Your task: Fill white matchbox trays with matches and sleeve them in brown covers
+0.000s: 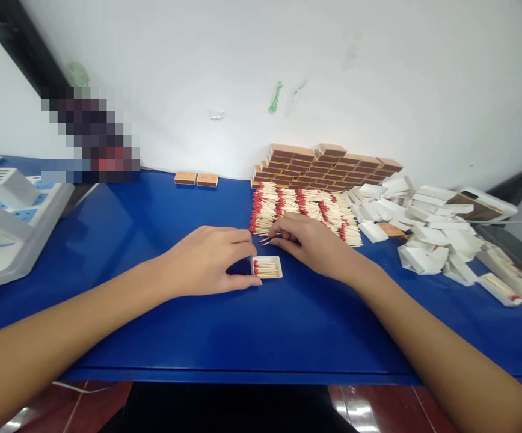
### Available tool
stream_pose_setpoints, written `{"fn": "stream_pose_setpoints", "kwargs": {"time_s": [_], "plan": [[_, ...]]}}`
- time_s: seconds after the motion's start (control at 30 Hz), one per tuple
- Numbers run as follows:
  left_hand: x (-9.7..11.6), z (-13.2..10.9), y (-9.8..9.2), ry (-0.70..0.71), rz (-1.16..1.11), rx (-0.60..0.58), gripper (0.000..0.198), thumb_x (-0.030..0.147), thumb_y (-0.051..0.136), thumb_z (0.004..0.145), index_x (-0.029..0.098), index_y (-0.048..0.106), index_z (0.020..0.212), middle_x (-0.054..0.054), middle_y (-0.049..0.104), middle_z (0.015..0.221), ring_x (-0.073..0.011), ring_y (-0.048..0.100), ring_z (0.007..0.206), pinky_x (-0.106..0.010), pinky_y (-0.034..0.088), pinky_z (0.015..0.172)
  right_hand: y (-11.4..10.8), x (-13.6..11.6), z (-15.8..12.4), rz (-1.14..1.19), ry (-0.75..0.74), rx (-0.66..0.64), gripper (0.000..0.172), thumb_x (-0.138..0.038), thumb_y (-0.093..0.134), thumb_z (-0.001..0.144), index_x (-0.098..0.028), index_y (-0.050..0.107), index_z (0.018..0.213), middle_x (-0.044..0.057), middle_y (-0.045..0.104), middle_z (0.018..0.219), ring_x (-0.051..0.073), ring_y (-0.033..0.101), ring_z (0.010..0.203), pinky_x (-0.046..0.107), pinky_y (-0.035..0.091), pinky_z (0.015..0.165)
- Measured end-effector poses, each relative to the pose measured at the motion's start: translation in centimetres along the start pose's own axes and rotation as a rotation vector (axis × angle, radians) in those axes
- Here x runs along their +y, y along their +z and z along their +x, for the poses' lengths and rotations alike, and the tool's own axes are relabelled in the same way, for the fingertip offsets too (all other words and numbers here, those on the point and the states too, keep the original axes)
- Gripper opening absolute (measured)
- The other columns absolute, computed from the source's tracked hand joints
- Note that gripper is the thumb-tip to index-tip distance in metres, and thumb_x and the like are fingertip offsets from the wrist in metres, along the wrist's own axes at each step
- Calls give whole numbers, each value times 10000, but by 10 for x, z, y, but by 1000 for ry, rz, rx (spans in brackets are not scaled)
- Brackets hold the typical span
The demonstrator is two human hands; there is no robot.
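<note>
A small white matchbox tray lies on the blue table, partly filled with red-headed matches. My left hand steadies its left end, thumb at the near side and curled fingers at the far side. Just beyond the tray, my right hand pinches a few matches between thumb and fingertips. Right behind that hand is a large spread of loose matches in several rows, heads mostly to the left. The hand covers part of the spread.
Closed brown matchboxes are stacked against the wall. Two more matchboxes lie at the back left. White trays are heaped on the right, near a phone-like object. A power strip with white plugs sits at the left.
</note>
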State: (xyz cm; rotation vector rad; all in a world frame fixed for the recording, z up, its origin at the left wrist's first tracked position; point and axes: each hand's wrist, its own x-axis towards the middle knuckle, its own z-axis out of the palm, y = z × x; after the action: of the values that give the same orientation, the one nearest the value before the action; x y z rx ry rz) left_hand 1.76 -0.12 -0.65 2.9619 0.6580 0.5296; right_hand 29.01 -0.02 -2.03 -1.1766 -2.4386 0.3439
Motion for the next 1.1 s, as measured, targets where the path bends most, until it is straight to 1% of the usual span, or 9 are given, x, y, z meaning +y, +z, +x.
{"fn": "stream_pose_setpoints", "kwargs": {"time_s": [0.1, 0.23, 0.47, 0.67, 0.77, 0.87, 0.97, 1.03, 1.1], "plan": [[-1, 0, 1, 0, 2, 1, 332, 498, 699, 1011, 173, 744, 1062, -29, 745, 1034, -190, 727, 901, -310, 500, 759, 0, -1, 0, -22, 27, -22, 101, -214, 583, 1058, -212, 629, 968, 50, 626, 918, 212, 568, 854, 328, 435, 740], [0, 0, 1, -16, 13, -3, 343, 515, 689, 1012, 179, 744, 1056, -24, 743, 1021, -188, 723, 897, -313, 500, 754, 0, -3, -1, -51, 54, -40, 103, -219, 555, 1061, -219, 588, 963, 64, 633, 946, 221, 572, 857, 342, 435, 739], [-1, 2, -2, -159, 11, 35, 312, 496, 707, 1000, 190, 760, 1034, -21, 744, 1005, -185, 722, 898, -300, 499, 732, -12, -25, -9, 34, 54, -2, 94, -250, 552, 1073, -227, 599, 996, 57, 650, 955, 213, 590, 858, 347, 459, 746], [-3, 2, 0, -146, 24, 39, 336, 512, 702, 1000, 180, 748, 976, -34, 740, 986, -199, 719, 903, -309, 500, 731, -2, -39, -12, -6, 7, -36, 66, -204, 555, 1059, -224, 600, 1014, 75, 667, 1000, 223, 629, 894, 350, 484, 757], [-3, 2, 0, -140, 18, 38, 328, 508, 697, 1005, 185, 745, 984, -36, 742, 999, -199, 717, 918, -307, 506, 744, 0, -38, -13, 1, 5, -48, 56, -209, 575, 1050, -228, 608, 1010, 73, 669, 994, 222, 633, 881, 349, 485, 750], [-3, 2, -1, -116, 10, 35, 331, 509, 689, 1011, 183, 747, 1011, -40, 743, 999, -205, 711, 937, -315, 517, 776, -4, -32, -13, 35, 26, -44, 45, -241, 592, 1054, -231, 617, 1018, 56, 661, 959, 212, 624, 858, 341, 481, 739], [-3, 1, -1, -90, 10, 42, 337, 513, 669, 1025, 185, 749, 1045, -42, 747, 1004, -202, 701, 946, -313, 513, 780, -7, -21, -12, -9, 41, 21, 29, -228, 602, 1047, -232, 629, 1039, 58, 667, 959, 223, 623, 873, 348, 477, 745], [-2, 1, -1, -78, 14, 45, 337, 512, 661, 1030, 187, 748, 1044, -41, 749, 1008, -196, 695, 934, -309, 503, 764, -8, -13, -10, -66, 39, 67, 70, -203, 600, 1037, -231, 649, 1080, 73, 678, 983, 243, 628, 910, 367, 483, 771], [-1, 1, 0, -71, 17, 44, 337, 512, 661, 1030, 187, 746, 1041, -39, 749, 1010, -193, 692, 930, -309, 499, 761, -6, -5, -9, -99, 25, 79, 109, -186, 595, 1031, -228, 668, 1100, 85, 681, 999, 260, 632, 952, 388, 493, 812]]}}
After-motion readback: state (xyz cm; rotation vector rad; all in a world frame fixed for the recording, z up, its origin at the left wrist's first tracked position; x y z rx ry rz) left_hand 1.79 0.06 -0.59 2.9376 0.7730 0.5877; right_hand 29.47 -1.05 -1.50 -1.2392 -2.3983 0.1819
